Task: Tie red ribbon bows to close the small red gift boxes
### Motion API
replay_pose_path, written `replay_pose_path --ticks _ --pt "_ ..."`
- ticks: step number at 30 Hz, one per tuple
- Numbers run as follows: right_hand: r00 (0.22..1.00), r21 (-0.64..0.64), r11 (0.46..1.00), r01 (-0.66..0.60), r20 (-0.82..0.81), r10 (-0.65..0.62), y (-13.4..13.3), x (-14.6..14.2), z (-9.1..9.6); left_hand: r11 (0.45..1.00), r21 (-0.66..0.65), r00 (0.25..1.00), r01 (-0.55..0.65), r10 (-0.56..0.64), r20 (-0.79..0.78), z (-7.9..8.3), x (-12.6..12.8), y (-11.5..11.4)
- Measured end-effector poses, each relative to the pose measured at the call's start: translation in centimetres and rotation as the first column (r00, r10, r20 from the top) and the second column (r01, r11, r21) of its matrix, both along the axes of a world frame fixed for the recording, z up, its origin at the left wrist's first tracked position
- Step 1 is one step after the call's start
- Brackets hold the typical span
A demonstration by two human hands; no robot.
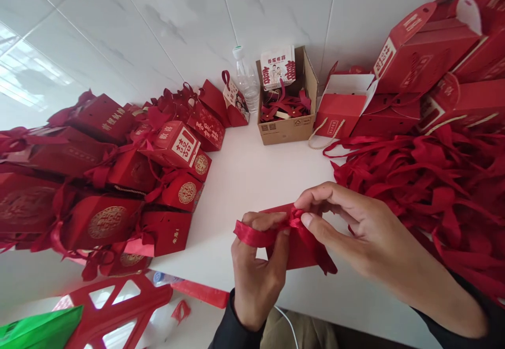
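Two hands (258, 270) (355, 228) pinch ribbon (294, 218) near table edge (201, 276); room beyond.

- Here's the view, a single head-worn camera, gazing forward and down between the wearer's own black sleeves (223, 329) onto a white table (236, 175)!
- It's close in: left hand (256, 275) and right hand (355, 228) loom large, just below centre, at the red gift box (300, 251).
- Look up, and marbled wall tiles (276, 1) face it squarely behind the table.
- What a wide sweep: stacked boxes (108, 222) to the left, heaped ribbons (418, 180) to the right!
- Bottom edge, steeply down: olive cloth (311, 333) at the lap.
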State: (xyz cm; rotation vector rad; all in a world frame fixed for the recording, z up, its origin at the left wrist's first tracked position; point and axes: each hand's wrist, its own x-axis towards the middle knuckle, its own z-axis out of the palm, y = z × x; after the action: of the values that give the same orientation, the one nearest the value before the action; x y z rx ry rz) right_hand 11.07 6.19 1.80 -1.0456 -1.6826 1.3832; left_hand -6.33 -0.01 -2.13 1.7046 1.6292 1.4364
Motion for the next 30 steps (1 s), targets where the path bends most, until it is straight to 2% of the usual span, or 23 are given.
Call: replay_pose_path --ticks 5,11,16,21,25,30 --pt "0.998 -0.031 0.998 -0.054 -0.010 0.054 0.2 0.1 -0.2 0.999 0.034 0.999 -0.017 0.015 0.040 0.1 0.3 0.1" --pt "0.975 -0.002 0.999 -0.053 0.217 0.052 0.4 0.1 -1.0 0.999 0.042 0.998 -0.015 0.013 0.054 0.3 0.4 0.0" --pt "0.974 0.133 0.989 0.057 0.212 -0.085 0.3 0.0 -0.7 1.000 0.000 0.999 -0.008 0.008 0.041 0.2 0.3 -0.2" --pt "0.982 0.165 0.984 0.067 0.163 -0.095 0.0 0.6 0.4 0.999 -0.028 0.998 -0.024 0.025 0.051 0.0 0.0 -0.6" --pt "0.964 0.246 0.961 0.129 0.197 -0.180 -0.4 1.9 0.5 0.998 -0.019 0.993 -0.053 0.055 0.100 -0.1 -0.4 -1.3" --pt "0.981 0.070 0.993 0.097 0.162 -0.107 -0.4 2.8 -0.1 0.990 -0.074 0.986 -0.119 0.127 0.106 -0.3 -0.8 -2.3"
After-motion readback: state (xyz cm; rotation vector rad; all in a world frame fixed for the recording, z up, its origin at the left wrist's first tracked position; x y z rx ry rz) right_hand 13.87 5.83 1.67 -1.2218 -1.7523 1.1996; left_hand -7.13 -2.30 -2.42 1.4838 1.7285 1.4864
